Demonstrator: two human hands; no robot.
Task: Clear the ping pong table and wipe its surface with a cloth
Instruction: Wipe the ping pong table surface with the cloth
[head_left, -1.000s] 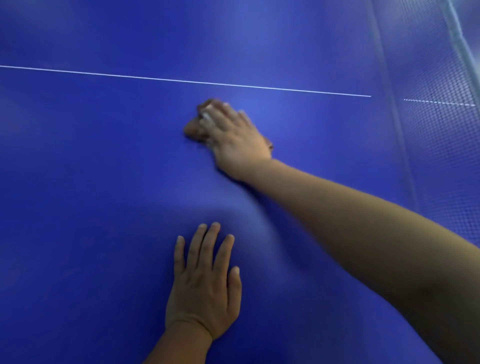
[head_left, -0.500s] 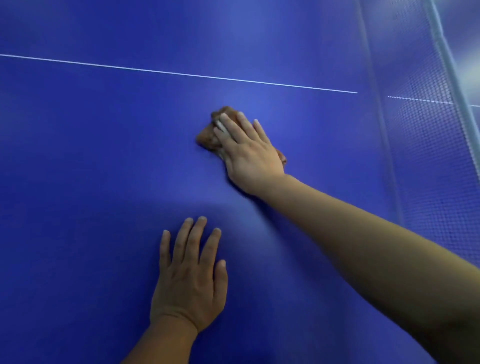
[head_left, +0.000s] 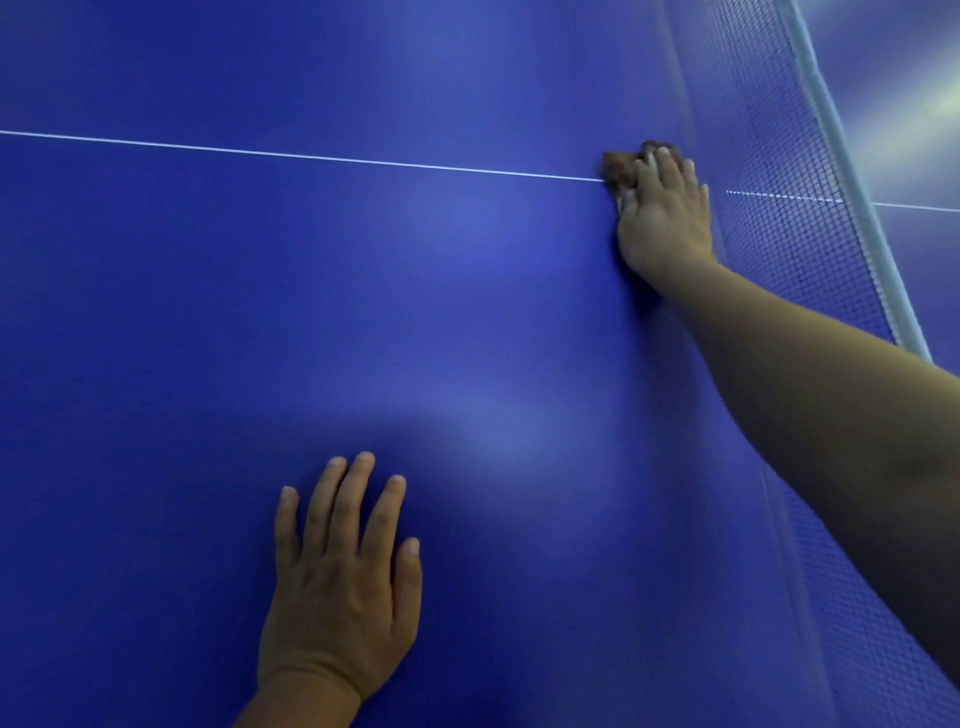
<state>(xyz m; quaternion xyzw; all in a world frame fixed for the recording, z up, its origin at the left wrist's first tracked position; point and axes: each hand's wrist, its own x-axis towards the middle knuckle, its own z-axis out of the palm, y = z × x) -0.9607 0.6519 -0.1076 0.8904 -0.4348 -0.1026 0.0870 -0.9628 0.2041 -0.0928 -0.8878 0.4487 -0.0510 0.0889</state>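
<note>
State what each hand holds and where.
The right hand presses a brown cloth flat from above against the table, gripping no edge. The left hand holds nothing.

Left hand (head_left: 340, 587) flat, fingers spread; right hand (head_left: 667, 218) outstretched, fingers extended, pressing down.

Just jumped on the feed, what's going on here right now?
A person is wiping a blue ping pong table with a brown cloth. The right hand presses the cloth flat where the white centre line meets the net. The left hand rests flat on the near part of the table, fingers spread, holding nothing.
</note>
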